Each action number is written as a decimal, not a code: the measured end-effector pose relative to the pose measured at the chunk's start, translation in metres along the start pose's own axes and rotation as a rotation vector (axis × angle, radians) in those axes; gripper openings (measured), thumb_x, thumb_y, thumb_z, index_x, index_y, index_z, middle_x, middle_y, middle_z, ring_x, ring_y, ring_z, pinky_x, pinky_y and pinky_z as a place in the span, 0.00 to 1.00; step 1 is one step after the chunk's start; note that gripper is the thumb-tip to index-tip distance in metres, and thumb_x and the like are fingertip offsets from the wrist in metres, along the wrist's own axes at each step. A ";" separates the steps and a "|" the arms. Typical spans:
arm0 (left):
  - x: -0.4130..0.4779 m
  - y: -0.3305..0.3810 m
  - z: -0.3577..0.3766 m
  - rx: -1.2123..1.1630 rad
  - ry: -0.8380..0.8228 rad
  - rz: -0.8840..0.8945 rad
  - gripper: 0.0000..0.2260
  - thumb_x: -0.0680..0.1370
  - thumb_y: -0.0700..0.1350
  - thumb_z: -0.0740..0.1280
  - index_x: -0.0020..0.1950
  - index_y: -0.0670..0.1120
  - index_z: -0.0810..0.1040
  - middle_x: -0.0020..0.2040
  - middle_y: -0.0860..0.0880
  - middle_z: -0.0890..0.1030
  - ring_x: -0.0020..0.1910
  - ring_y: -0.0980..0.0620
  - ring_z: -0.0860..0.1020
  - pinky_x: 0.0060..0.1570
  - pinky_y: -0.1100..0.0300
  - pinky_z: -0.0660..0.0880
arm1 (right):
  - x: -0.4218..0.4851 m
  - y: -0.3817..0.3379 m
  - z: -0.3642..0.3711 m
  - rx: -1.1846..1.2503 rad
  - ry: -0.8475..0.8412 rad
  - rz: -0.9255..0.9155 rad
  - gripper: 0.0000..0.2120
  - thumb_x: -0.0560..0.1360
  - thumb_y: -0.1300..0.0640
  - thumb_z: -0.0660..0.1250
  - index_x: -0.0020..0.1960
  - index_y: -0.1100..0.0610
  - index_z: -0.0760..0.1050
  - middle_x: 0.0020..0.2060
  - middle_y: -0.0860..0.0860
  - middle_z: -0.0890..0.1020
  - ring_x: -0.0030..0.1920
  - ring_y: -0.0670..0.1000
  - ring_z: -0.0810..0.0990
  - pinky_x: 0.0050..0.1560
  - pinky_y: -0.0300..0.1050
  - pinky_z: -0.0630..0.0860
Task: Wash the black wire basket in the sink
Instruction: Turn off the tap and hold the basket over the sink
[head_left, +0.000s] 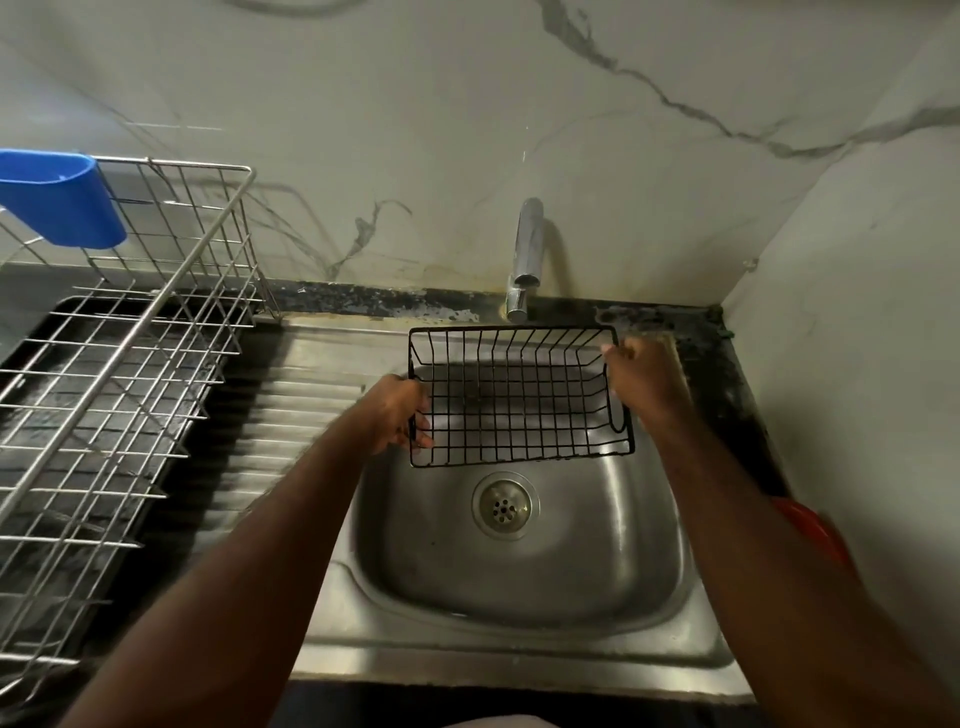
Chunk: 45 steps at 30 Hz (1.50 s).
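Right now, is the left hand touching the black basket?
Touching. The head view shows the left hand gripping the left end of the basket, fingers curled round its wire, holding it over the sink.

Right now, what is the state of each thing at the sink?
Basket: empty, held above the sink.
Left hand: grips basket's left end.
Right hand: grips basket's right end.
Tap: no water seen.
Sink: empty, drain unplugged.
Rack: empty.
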<state>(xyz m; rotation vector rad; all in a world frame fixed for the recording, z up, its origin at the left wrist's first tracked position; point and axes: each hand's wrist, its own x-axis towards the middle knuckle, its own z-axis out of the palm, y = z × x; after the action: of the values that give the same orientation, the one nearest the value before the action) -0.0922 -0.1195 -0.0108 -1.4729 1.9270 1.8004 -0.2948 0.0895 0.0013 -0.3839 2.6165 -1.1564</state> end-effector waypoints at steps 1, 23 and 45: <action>-0.002 0.001 -0.001 0.001 0.003 0.002 0.06 0.83 0.40 0.57 0.52 0.39 0.72 0.45 0.39 0.78 0.39 0.40 0.82 0.33 0.53 0.78 | -0.002 0.004 0.000 -0.001 0.001 0.026 0.14 0.80 0.49 0.63 0.54 0.59 0.78 0.41 0.53 0.80 0.43 0.53 0.82 0.37 0.45 0.77; -0.029 -0.003 -0.005 0.170 0.327 0.261 0.11 0.79 0.43 0.68 0.36 0.43 0.76 0.39 0.43 0.80 0.38 0.46 0.77 0.45 0.52 0.78 | -0.041 0.012 -0.033 0.468 -0.170 0.201 0.14 0.79 0.52 0.65 0.41 0.61 0.77 0.29 0.54 0.77 0.24 0.51 0.76 0.28 0.44 0.77; -0.035 -0.044 0.014 -0.080 0.494 0.424 0.16 0.81 0.44 0.67 0.33 0.43 0.79 0.28 0.49 0.78 0.27 0.52 0.74 0.26 0.66 0.69 | -0.063 0.019 -0.009 0.281 -0.119 0.087 0.09 0.83 0.59 0.57 0.53 0.63 0.73 0.36 0.58 0.78 0.25 0.51 0.77 0.25 0.45 0.77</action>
<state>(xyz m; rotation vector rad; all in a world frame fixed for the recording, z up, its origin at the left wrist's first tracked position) -0.0509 -0.0814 -0.0227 -1.7742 2.5978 1.8037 -0.2418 0.1291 0.0003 -0.2698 2.3029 -1.4004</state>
